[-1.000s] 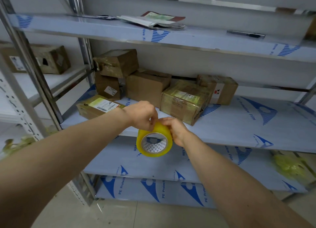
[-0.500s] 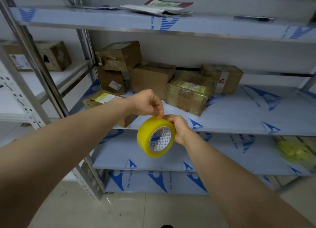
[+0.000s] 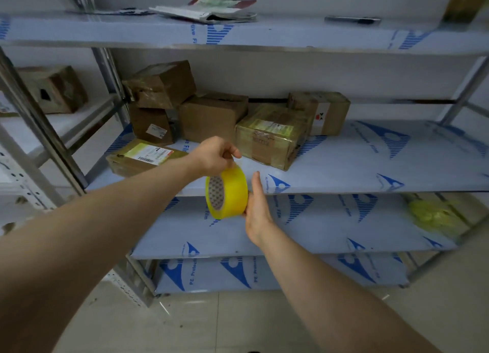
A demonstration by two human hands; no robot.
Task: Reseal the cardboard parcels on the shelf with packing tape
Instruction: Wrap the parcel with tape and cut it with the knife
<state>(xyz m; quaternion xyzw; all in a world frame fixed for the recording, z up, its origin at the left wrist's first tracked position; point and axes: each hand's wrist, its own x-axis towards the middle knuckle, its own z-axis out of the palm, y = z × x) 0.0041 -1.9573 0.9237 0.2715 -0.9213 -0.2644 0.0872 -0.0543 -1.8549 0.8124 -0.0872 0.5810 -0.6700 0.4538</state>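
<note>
1. I hold the roll of tape in the air just in front of the near edge of the shelf, lower than the parcels. That leaves both hands free to work on it before I go to any box. The roll stands on edge with its open core facing left.
2. My left hand comes over the top of the roll. Its fingers and thumb are closed in a pinch on the tape end, and a short clear strip looks lifted off the roll. I judge this grip is meant to peel out a starting length.
3. My right hand steadies the roll from its right side, pressed against it so it does not turn or swing while the left hand pulls. One digit lies straight, pointing up beside the roll. The others are hidden behind it, so I cannot tell whether they curl round the roll or lie flat.
4. The parcels sit on the middle shelf, toward its far left. The flat parcel with a label lies nearest on the left, partly behind my left forearm. The glossy parcel stands just beyond my left hand, and plain brown ones crowd behind, two of them stacked at the far left. Neither hand touches any of them.
5. As I judge it, I am freeing the tape end and no sealing has begun.
</note>
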